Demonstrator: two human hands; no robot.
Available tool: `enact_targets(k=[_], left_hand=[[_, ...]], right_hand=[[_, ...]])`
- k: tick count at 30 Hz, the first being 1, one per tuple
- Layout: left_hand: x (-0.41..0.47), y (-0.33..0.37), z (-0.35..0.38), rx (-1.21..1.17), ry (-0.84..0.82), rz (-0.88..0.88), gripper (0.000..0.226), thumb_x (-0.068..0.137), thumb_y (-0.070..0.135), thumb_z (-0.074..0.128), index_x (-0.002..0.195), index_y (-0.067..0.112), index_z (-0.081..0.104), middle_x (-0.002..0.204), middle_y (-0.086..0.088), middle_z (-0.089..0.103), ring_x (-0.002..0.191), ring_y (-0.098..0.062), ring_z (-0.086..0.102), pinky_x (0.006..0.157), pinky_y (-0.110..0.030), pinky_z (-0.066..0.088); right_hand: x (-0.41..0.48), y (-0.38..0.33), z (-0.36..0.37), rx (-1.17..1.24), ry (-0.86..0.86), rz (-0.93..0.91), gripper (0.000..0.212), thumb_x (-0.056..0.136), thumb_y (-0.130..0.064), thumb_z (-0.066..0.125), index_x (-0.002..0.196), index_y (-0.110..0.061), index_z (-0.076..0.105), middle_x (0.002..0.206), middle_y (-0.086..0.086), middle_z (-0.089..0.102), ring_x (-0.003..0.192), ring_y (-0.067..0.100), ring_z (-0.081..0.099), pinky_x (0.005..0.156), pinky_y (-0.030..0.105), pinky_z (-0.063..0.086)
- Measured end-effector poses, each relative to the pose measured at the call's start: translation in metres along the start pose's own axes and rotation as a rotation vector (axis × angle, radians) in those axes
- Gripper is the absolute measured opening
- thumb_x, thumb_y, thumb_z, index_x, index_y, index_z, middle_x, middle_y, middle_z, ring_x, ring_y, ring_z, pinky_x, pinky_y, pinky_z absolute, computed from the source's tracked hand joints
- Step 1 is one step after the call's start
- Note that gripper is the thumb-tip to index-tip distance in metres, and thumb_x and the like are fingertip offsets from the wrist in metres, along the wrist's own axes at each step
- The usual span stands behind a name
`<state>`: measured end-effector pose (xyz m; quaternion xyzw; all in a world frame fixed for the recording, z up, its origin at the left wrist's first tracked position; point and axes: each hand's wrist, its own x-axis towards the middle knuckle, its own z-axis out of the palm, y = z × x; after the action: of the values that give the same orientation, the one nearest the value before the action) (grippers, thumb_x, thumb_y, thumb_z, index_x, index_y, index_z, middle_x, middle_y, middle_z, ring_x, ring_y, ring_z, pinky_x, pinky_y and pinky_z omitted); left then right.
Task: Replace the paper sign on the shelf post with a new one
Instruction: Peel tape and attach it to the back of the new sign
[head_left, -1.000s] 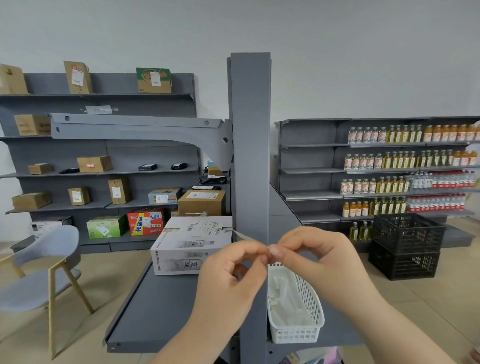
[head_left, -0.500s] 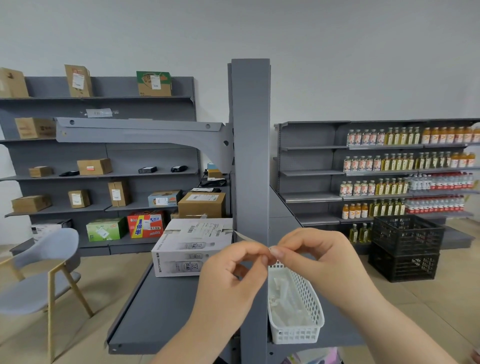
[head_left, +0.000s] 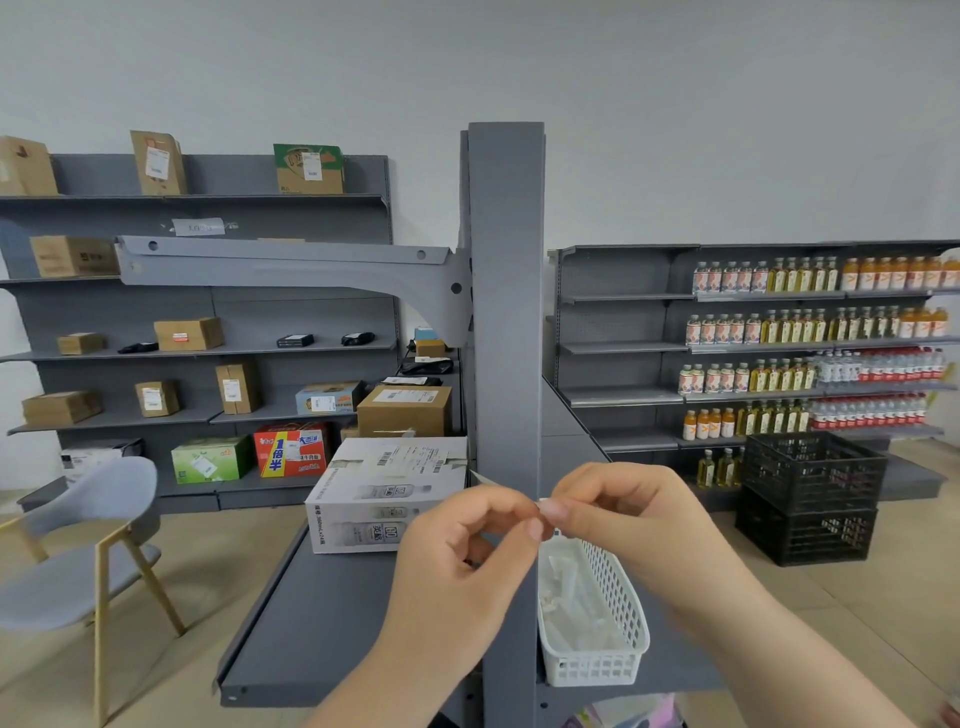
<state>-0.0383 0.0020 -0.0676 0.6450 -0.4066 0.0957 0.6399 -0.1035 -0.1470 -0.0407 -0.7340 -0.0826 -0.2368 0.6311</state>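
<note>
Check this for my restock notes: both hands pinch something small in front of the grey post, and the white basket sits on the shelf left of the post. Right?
Not quite. The head view shows the white basket on the shelf right of the grey post. The left hand and right hand do pinch something small before it.

Readable: "C'0" printed on the bottles pictured on the white carton (head_left: 384, 493); "380mL×24" running down its side edge, only roughly legible. On the red box (head_left: 291, 449), large blue "1倍半" on a yellow band. Shipping labels with barcodes on the white carton top and brown boxes, too small to read.
</note>
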Motion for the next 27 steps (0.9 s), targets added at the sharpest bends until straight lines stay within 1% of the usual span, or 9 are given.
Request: enact_targets(k=[4,7,10,13,15,18,21,23,27], left_hand=[[-0.0015,0.0024,-0.0004,0.063,0.007,0.063,0.017,0.077,0.041,0.066,0.078,0.024,0.071,0.078,0.008,0.075,0.073,-0.014,0.07,0.057,-0.043,0.054],[-0.0028,0.0019,-0.0001,0.102,0.04,0.079,0.015,0.078,0.044,0.067,0.079,0.029,0.066,0.076,0.009,0.074,0.066,-0.019,0.066,0.055,-0.043,0.052],[-0.0034,0.0044,0.0006,0.095,0.059,0.059,0.016,0.077,0.045,0.071,0.088,0.036,0.062,0.073,0.01,0.073,0.062,-0.026,0.063,0.057,-0.043,0.052],[-0.0031,0.0046,0.0008,0.077,0.058,0.073,0.014,0.072,0.038,0.067,0.085,0.035,0.062,0.071,0.015,0.071,0.064,-0.018,0.063,0.058,-0.04,0.051],[-0.0034,0.004,0.0002,0.073,0.045,0.077,0.013,0.073,0.037,0.068,0.085,0.035,0.062,0.072,0.016,0.07,0.066,-0.018,0.063,0.058,-0.038,0.05],[-0.0031,0.0008,-0.0021,0.07,0.008,0.093,0.014,0.078,0.036,0.074,0.086,0.033,0.063,0.075,0.014,0.071,0.068,-0.016,0.063,0.059,-0.035,0.049],[-0.0022,-0.0017,-0.0043,0.09,-0.018,0.103,0.014,0.076,0.042,0.067,0.087,0.034,0.063,0.079,0.008,0.071,0.067,-0.02,0.062,0.058,-0.036,0.049],[-0.0018,-0.0019,-0.0052,0.099,-0.019,0.106,0.014,0.076,0.043,0.069,0.086,0.035,0.063,0.08,0.006,0.071,0.061,-0.018,0.06,0.054,-0.032,0.047],[-0.0008,-0.0002,-0.0064,0.106,-0.03,0.101,0.013,0.076,0.04,0.071,0.083,0.034,0.063,0.077,0.001,0.071,0.056,-0.026,0.052,0.049,-0.029,0.042]], right_hand=[[-0.0007,0.0027,0.0016,0.108,-0.013,0.11,0.018,0.066,-0.023,0.084,0.064,-0.008,0.074,0.063,0.006,0.064,0.064,0.015,0.055,0.069,0.031,0.044],[-0.002,0.0057,0.0034,0.19,-0.021,0.168,0.025,0.062,-0.029,0.081,0.067,-0.006,0.074,0.069,0.012,0.064,0.063,0.018,0.054,0.069,0.034,0.043],[-0.0031,0.0074,0.0043,0.245,-0.057,0.21,0.028,0.062,-0.029,0.08,0.069,-0.003,0.073,0.071,0.014,0.063,0.067,0.022,0.054,0.069,0.035,0.044],[-0.0038,0.0081,0.0055,0.268,-0.069,0.226,0.028,0.063,-0.028,0.079,0.072,-0.002,0.074,0.075,0.015,0.064,0.072,0.022,0.056,0.067,0.033,0.046],[-0.0041,0.0077,0.0056,0.272,-0.07,0.224,0.026,0.063,-0.028,0.079,0.071,-0.004,0.074,0.074,0.013,0.065,0.073,0.023,0.056,0.068,0.034,0.046],[-0.0035,0.0067,0.0038,0.261,-0.085,0.224,0.027,0.064,-0.028,0.078,0.073,-0.002,0.074,0.072,0.012,0.066,0.074,0.024,0.056,0.069,0.035,0.046],[-0.0028,0.0056,0.0019,0.25,-0.115,0.232,0.027,0.065,-0.027,0.078,0.072,-0.001,0.072,0.071,0.013,0.064,0.071,0.024,0.056,0.068,0.034,0.046],[-0.0026,0.0052,0.0017,0.266,-0.134,0.234,0.024,0.066,-0.025,0.078,0.07,-0.002,0.071,0.068,0.01,0.065,0.068,0.023,0.056,0.068,0.034,0.045],[-0.0001,0.0068,0.0006,0.297,-0.169,0.243,0.023,0.071,-0.02,0.075,0.073,0.002,0.07,0.067,0.009,0.066,0.067,0.023,0.056,0.067,0.034,0.045]])
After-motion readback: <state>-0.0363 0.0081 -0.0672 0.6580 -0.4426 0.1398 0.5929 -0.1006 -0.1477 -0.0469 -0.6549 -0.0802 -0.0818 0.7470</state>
